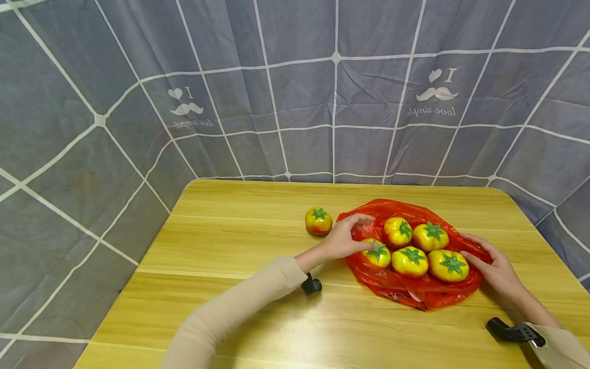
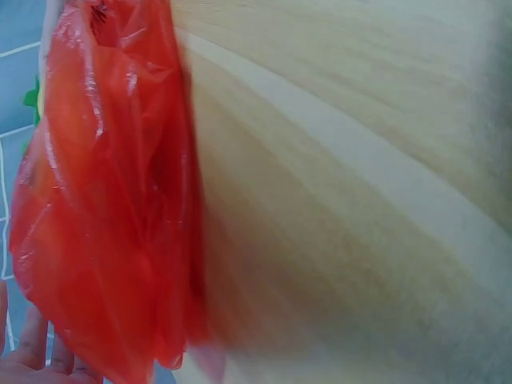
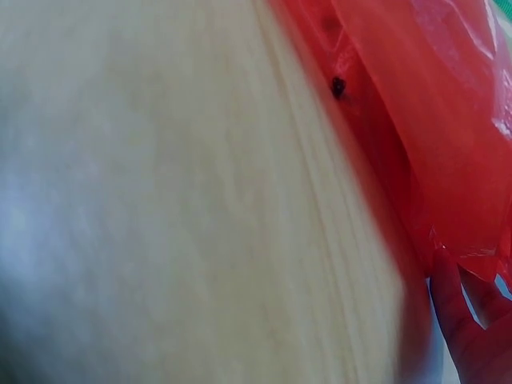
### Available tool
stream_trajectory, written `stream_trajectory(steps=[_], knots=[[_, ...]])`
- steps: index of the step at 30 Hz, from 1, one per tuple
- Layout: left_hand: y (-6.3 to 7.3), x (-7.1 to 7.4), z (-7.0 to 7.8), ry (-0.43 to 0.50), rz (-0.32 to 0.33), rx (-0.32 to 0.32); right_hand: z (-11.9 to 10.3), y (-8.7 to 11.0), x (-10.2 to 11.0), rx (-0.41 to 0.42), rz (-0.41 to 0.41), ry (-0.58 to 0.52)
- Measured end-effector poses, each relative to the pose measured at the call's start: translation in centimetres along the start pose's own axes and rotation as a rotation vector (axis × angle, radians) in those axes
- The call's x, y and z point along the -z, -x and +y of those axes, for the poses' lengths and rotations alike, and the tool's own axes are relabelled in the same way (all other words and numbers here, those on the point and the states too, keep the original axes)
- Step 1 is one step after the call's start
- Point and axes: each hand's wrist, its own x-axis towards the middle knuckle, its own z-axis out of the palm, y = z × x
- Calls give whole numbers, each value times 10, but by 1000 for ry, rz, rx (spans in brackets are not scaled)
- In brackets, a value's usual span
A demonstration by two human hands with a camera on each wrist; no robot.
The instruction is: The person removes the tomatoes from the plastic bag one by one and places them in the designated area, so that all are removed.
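Two beige-sleeved arms (image 1: pixel 244 300), stretched forward
Bare left grip (image 1: pixel 343 241): thumb and fingers parted. Bare right grip (image 1: pixel 503 275), right of the left grip: fingers extended, thumb apart.

Bright, fairly even light leaves soft glare on the tabletop (image 1: pixel 286 330) toward its near edge; wrist views blur, highlights streaking the red plastic bag (image 2: pixel 104 216).
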Motion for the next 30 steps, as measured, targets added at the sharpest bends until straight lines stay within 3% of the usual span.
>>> stream_trajectory(steps=[15,30], knots=[[1,-9,-9,-78,-52,58,2,-1,0,16,1,8],[2,-11,-12,-94,-83,74,0,-1,0,20,-12,-5]])
